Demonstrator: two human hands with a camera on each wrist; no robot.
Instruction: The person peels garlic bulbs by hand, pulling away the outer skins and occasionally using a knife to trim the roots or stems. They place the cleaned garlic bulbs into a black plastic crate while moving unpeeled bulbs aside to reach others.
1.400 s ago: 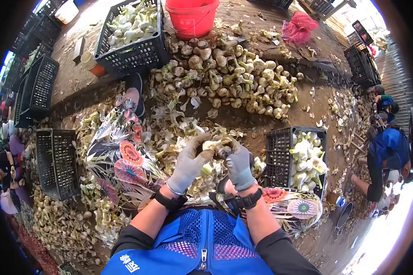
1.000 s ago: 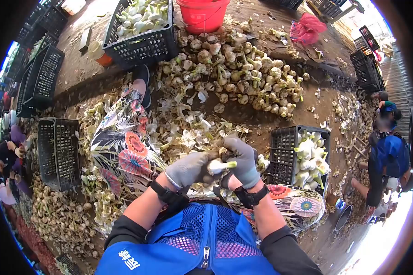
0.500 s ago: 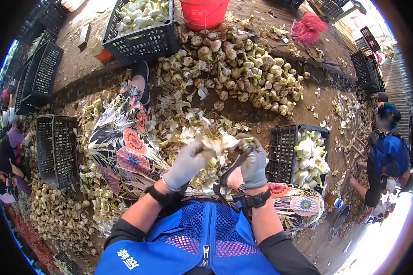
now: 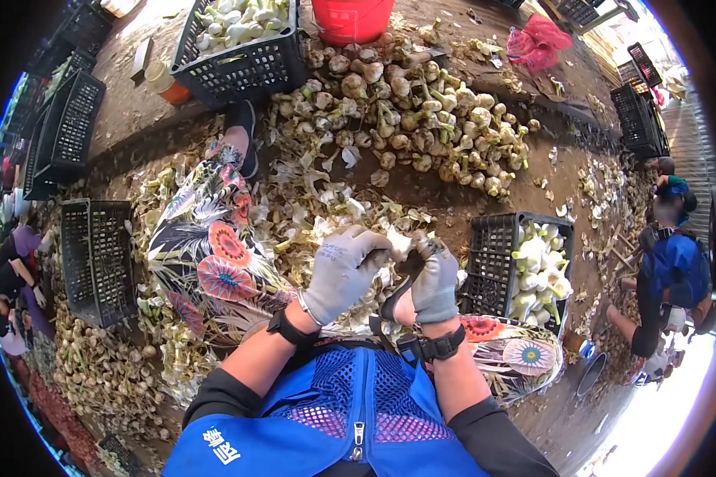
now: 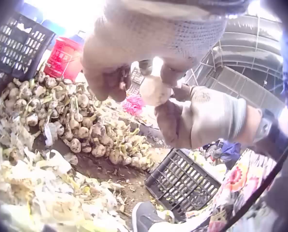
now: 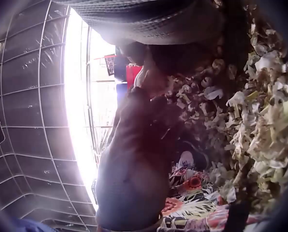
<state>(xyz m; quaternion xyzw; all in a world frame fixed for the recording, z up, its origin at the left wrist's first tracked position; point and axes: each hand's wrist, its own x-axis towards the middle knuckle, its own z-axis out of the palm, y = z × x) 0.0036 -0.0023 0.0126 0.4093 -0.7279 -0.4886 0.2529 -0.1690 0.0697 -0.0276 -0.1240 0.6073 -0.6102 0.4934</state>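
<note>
1. Left hand (image 4: 344,270) and right hand (image 4: 436,278), both in grey knit gloves, meet in front of the body; fingers of each curl round and pinch one pale round garlic bulb (image 4: 398,242), held in the air above the lap, just over the litter of skins.
2. Below and beyond the hands: loose pile of whitish garlic peelings (image 4: 318,211); farther off, broad heap of unpeeled brown garlic bulbs (image 4: 422,111); red plastic bucket (image 4: 352,20) at the far edge.
3. Right, close by: black plastic slatted crate (image 4: 489,270) part filled with peeled white garlic; far left, second black crate of garlic (image 4: 231,67); near left, empty black crate (image 4: 95,270); flower-printed trouser leg (image 4: 207,238) stretches between it and the hands.
4. Hard to read: gloves cover most of the bulb in the head view; right wrist view washed out by glare and blurred; bucket cut off at the top.
5. Room: bare dirt strip between peelings and heap; another person in blue (image 4: 676,262) sits at the right edge, well apart.
</note>
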